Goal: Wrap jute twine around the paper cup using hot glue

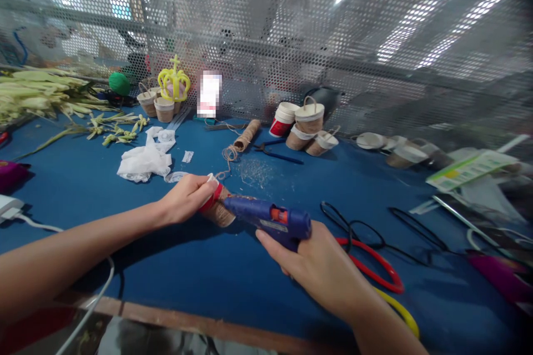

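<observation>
Two hands of mine are full: the fingers of my left hand [187, 195] pinch the rim of a small cup [221, 214], and those of my right hand [322, 266] wrap the handle of a blue glue gun [254, 209]. The cup lies tilted above the bench [179, 272], a red band around it and twine over its side. The gun's nozzle points at that side; whether it touches, I cannot tell. Just beyond, loose string [230, 156] trails to a brown roll [249, 134], with pliers [287, 158] near it. White cloth [144, 163] sits crumpled on the left; a red loop [397, 284] lies to the right. Farther back stand covered cups [309, 117], a yellow crown [175, 87] and a green yarn ball [119, 84], before a metal screen [266, 39] full of holes.
</observation>
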Demonstrator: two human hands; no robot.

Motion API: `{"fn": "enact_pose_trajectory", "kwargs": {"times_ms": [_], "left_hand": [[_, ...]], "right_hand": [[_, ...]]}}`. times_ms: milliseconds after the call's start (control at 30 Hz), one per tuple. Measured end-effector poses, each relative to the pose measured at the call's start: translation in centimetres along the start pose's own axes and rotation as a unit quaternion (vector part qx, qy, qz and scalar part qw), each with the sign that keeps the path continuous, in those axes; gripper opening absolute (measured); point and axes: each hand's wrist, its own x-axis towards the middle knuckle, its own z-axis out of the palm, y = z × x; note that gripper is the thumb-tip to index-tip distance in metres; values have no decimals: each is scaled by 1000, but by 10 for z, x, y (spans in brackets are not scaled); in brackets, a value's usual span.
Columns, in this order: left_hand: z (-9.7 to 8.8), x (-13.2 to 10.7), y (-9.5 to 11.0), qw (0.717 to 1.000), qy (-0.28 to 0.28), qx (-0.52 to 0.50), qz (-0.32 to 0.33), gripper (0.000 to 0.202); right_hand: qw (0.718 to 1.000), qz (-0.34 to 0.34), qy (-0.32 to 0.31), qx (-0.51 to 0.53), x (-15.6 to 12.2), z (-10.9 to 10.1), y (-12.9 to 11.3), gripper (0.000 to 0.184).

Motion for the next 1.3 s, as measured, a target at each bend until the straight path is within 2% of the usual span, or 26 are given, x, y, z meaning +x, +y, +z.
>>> {"fn": "enact_pose_trajectory", "kwargs": {"times_ms": [233, 400, 567, 733, 867, 1000, 1300], "left_hand": [[-2, -1, -6, 998, 16, 62, 29, 47], [-1, -1, -3, 1000, -14, 8, 23, 44], [0, -1, -1, 1000, -15, -6, 9, 47], [-3, -3, -7, 997, -7, 48, 58, 44], [-4, -4, -11, 992, -15, 71, 101, 41], [-4, -6, -10, 991, -21, 64, 118, 40], [-5, -6, -11, 991, -24, 64, 119, 38]], "right_hand": [[1000, 11, 4, 11, 0, -2, 6, 24], [1000, 5, 2, 8, -1, 1, -1, 20], [1000, -3, -11, 6, -2, 1, -2, 23], [999, 29, -23, 26, 1, -5, 1, 31], [999, 18, -24, 41, 6, -8, 3, 36], [999, -1, -22, 39, 9, -8, 7, 39], [998, 4, -20, 59, 8, -6, 4, 36]]}}
